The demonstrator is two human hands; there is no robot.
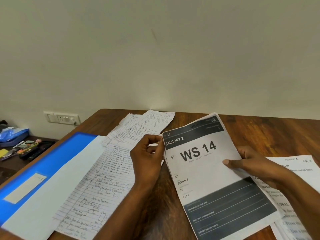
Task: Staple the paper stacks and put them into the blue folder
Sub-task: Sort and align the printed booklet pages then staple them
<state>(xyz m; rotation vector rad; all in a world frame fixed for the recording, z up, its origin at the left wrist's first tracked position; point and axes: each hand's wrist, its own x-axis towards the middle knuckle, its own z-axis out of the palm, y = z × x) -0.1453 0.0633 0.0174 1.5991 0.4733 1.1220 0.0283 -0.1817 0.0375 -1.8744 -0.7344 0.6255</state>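
Observation:
I hold a printed paper stack [206,172], headed "WS 14" and "Balcony 2", lifted over the wooden table [270,130]. My left hand [147,158] pinches its upper left edge. My right hand [251,161] grips its right edge, thumb on top. The blue folder [52,163] lies open at the left with a white sheet inside. Handwritten lined sheets [102,184] lie beside the folder, and more handwritten pages [147,125] are fanned out behind them. No stapler is in view.
Another printed stack [297,172] lies at the right under my right forearm. A lower dark side table [26,151] at the far left holds pens, small tools and a blue bag. A wall socket panel [61,118] sits behind it.

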